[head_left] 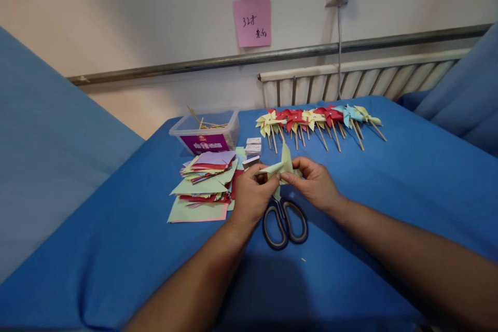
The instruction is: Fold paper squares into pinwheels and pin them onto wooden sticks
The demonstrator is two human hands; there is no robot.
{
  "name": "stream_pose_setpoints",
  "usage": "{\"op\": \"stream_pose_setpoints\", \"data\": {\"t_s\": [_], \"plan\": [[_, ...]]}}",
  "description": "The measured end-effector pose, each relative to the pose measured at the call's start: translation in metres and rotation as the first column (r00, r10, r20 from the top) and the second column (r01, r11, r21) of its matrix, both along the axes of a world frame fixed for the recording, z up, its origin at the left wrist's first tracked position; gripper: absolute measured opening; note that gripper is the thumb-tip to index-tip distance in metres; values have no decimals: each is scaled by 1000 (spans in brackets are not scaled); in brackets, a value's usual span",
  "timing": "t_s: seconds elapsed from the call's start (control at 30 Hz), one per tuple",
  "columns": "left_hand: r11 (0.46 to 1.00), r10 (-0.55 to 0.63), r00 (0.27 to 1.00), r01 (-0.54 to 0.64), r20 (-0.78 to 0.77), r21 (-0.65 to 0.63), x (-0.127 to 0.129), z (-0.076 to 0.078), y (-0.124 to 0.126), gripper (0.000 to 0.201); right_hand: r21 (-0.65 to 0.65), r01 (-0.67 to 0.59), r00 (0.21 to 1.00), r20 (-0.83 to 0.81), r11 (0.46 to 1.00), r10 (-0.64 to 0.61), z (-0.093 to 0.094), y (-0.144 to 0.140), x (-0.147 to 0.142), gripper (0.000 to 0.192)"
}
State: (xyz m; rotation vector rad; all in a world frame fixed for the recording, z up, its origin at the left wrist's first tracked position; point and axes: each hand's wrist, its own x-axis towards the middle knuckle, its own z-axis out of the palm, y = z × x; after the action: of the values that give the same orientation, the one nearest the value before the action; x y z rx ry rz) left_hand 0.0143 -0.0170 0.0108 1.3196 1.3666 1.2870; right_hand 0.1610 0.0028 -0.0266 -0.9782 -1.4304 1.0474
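Observation:
Between my two hands is a pale green paper pinwheel, partly folded, one corner pointing up. My left hand pinches its left side near the middle, the thumb meeting the other hand's fingers there. My right hand grips the right side with thumb and fingers. My fingers hide the centre of the folds. Just below the paper, black-handled scissors lie on the blue cloth, their blades mostly covered by the paper and hands.
Left of my hands lies a stack of coloured paper. Behind it stands a clear plastic box holding wooden sticks. Small white boxes sit beside it. Finished pinwheels on sticks line the back right of the blue-covered table.

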Motion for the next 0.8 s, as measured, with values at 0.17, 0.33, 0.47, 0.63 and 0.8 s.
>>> {"op": "stream_pose_setpoints", "data": {"t_s": [0.17,0.33,0.47,0.63,0.8], "plan": [[1000,10,1000,-10,14,0,1,2,-1,16,17,-27,999,-27,1000,27,-1,0,0,24],[1000,-1,1000,1,21,-16,0,1,0,16,4,-55,996,-66,999,55,-1,0,0,23],[1000,13,1000,-13,2,-12,0,-1,1,17,-6,-66,994,-88,998,65,-2,0,-1,22],[1000,-5,1000,5,0,-2,-2,-3,2,18,-13,-67,993,-103,998,65,-2,-1,-2,24],[1000,-20,1000,19,11,11,-2,-4,1,16,-18,-88,989,-123,996,85,-1,-1,-1,23]]}}
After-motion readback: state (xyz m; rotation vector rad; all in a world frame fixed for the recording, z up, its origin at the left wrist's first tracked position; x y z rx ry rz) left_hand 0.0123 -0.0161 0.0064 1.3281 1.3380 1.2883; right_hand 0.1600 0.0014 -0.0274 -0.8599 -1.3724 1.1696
